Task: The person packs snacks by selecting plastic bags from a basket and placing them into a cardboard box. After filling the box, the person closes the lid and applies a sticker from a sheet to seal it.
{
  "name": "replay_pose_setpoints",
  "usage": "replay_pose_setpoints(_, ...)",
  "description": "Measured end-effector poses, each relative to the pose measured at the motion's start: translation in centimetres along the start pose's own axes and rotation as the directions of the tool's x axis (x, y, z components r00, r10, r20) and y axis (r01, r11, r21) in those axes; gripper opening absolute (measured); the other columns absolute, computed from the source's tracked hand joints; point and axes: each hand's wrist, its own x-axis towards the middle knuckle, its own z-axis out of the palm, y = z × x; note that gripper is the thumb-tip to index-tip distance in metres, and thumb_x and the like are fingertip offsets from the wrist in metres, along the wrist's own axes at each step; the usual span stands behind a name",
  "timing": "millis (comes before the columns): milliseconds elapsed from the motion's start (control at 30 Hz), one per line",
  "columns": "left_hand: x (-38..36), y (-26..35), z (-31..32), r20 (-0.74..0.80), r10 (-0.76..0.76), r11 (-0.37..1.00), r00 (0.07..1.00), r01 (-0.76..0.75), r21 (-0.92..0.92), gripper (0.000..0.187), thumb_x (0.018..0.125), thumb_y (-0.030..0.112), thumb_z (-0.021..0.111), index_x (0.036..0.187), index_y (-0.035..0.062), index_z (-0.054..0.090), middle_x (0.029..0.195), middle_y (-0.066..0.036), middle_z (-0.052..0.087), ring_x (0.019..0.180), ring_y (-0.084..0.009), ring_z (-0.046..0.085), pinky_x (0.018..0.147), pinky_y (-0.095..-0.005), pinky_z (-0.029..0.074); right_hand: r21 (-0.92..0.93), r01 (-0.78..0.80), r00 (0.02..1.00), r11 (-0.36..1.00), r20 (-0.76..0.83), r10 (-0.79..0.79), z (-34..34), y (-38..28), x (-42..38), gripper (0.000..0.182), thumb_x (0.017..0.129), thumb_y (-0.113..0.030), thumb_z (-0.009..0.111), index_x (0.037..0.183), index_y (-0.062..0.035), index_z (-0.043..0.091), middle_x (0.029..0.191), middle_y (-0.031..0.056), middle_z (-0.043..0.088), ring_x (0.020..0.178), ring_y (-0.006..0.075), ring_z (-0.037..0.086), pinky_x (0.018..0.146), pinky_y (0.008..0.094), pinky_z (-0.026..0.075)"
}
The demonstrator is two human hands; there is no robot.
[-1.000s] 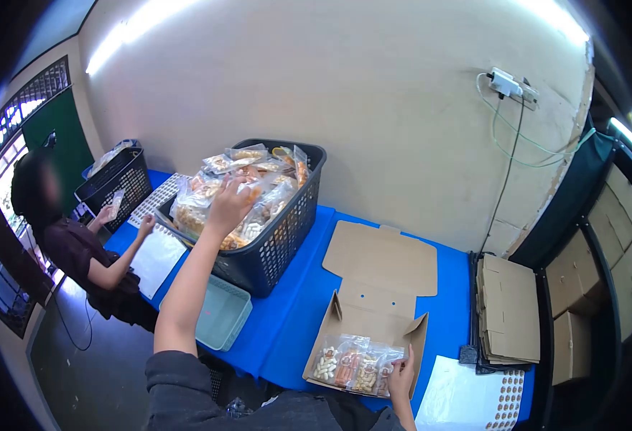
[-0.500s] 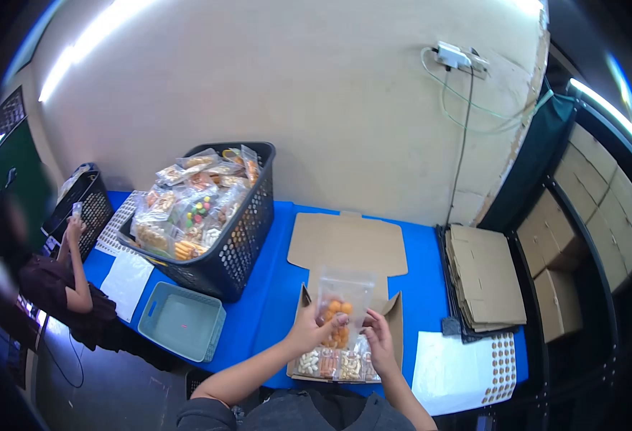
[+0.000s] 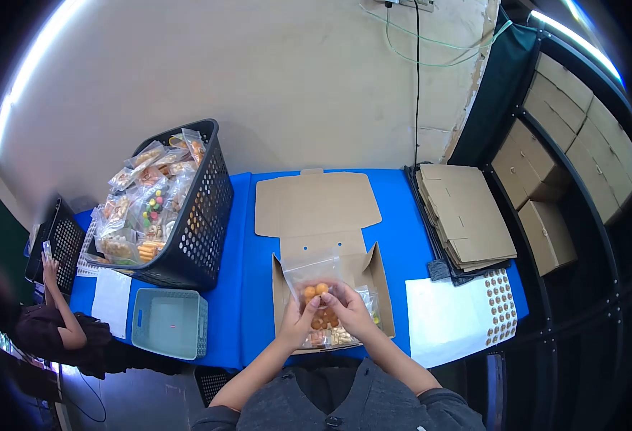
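A clear zip bag of orange balls is held upright over the open cardboard box. My left hand grips its left side, thumb pressed on the front. From the right, my right hand closes on the same bag. Both thumbs meet over the orange balls, and a tiny dark spot shows at their tips; I cannot make out what it is. Below the bag, small snack packets lie inside the box, partly hidden by my hands. The box lid lies folded back on the blue table.
To the left stands a dark basket piled with snack bags, with a grey-green tray before it. A sheet of round stickers and flattened cartons lie at right. Another person works at far left.
My right hand has moved from the bag's right edge to its front, thumb meeting the left one. The bag sits slightly lower over the box. The camera view has shifted.
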Motion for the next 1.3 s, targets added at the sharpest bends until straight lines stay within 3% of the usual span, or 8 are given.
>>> replay_pose_setpoints(200,1.2,1.1,-0.3,0.002,0.063,0.987,0.998,-0.062,0.147,0.035,0.101,0.024,0.04,0.129,0.0013,0.038,0.12,-0.011,0.051,0.116,-0.0178,0.048,0.099,-0.0309,0.038,0.009,-0.011,1.0,1.0,-0.025,0.011,-0.1,-0.9,0.8,0.037,0.098,-0.019,0.051,0.128,0.0015,0.048,0.113,0.0074,0.06,0.106,0.0131,0.055,0.092,0.0274,0.044)
replay_pose_setpoints(267,0.9,-0.3,-0.4,0.001,0.007,0.995,1.0,-0.007,0.104,0.035,0.102,0.024,0.037,0.128,0.0008,0.038,0.12,-0.012,0.05,0.115,-0.0184,0.048,0.098,-0.0316,0.038,-0.122,-0.023,1.0,0.992,-0.007,0.022,0.1,-1.5,0.6,0.04,0.096,-0.018,0.054,0.131,-0.0008,0.046,0.11,0.0069,0.06,0.103,0.0111,0.055,0.088,0.0256,0.045)
replay_pose_setpoints(400,0.7,-0.2,-0.1,-0.05,0.079,0.991,0.996,-0.073,0.111,0.036,0.102,0.027,0.035,0.129,0.0024,0.038,0.122,-0.012,0.049,0.116,-0.019,0.048,0.098,-0.0318,0.038,-0.113,-0.031,0.999,0.993,0.03,0.035,0.2,-1.0,0.9,0.043,0.095,-0.018,0.056,0.133,-0.0022,0.045,0.111,0.007,0.059,0.101,0.0108,0.055,0.088,0.0253,0.045)
replay_pose_setpoints(533,0.7,-0.8,-0.3,-0.081,0.151,0.976,0.985,-0.135,0.17,0.038,0.102,0.029,0.034,0.13,0.0031,0.036,0.12,-0.012,0.049,0.114,-0.0187,0.049,0.097,-0.0318,0.039,-0.029,-0.023,0.995,0.999,0.097,0.026,0.2,-1.4,1.0,0.043,0.097,-0.018,0.052,0.135,-0.0016,0.042,0.126,0.0077,0.054,0.115,0.0145,0.05,0.096,0.0284,0.041)
replay_pose_setpoints(633,0.5,-0.2,-0.1,-0.109,0.065,0.998,0.992,-0.064,0.013,0.039,0.101,0.028,0.04,0.132,0.0035,0.035,0.116,-0.011,0.051,0.109,-0.018,0.052,0.094,-0.0304,0.042,-0.025,-0.028,0.991,0.999,0.133,0.031,-0.1,-1.7,0.9,0.046,0.098,-0.019,0.05,0.139,-0.0025,0.039,0.133,0.0072,0.049,0.12,0.0161,0.047,0.1,0.0301,0.039)
replay_pose_setpoints(800,0.7,1.2,0.1,-0.02,0.018,1.0,1.0,-0.018,0.01,0.044,0.098,0.023,0.05,0.134,0.0048,0.032,0.113,-0.011,0.052,0.103,-0.0168,0.054,0.088,-0.0284,0.045,-0.019,0.032,0.992,0.999,0.121,-0.03,-0.3,-1.3,0.5,0.051,0.098,-0.019,0.051,0.144,-0.0068,0.034,0.13,0.0074,0.05,0.118,0.0151,0.048,0.099,0.0297,0.04)
replay_pose_setpoints(967,0.3,0.6,0.1,-0.042,-0.016,1.0,0.999,0.015,-0.005,0.043,0.098,0.02,0.049,0.134,0.0054,0.03,0.111,-0.01,0.052,0.102,-0.0161,0.054,0.087,-0.0286,0.045,0.021,-0.121,0.978,0.992,0.174,0.115,-0.2,-1.6,0.2,0.055,0.096,-0.015,0.052,0.146,-0.0082,0.03,0.135,0.0104,0.045,0.119,0.0171,0.048,0.1,0.0308,0.04)
replay_pose_setpoints(1300,-0.1,-0.3,-1.1,-0.071,0.076,0.997,0.995,-0.075,0.026,0.056,0.098,0.029,0.047,0.14,0.0029,0.02,0.13,-0.013,0.039,0.123,-0.0206,0.041,0.101,-0.0318,0.037,0.003,-0.008,0.992,1.0,0.127,0.008,0.7,-0.4,0.5,0.048,0.099,-0.02,0.047,0.142,-0.0037,0.036,0.132,0.0089,0.051,0.118,0.016,0.049,0.101,0.0312,0.038)
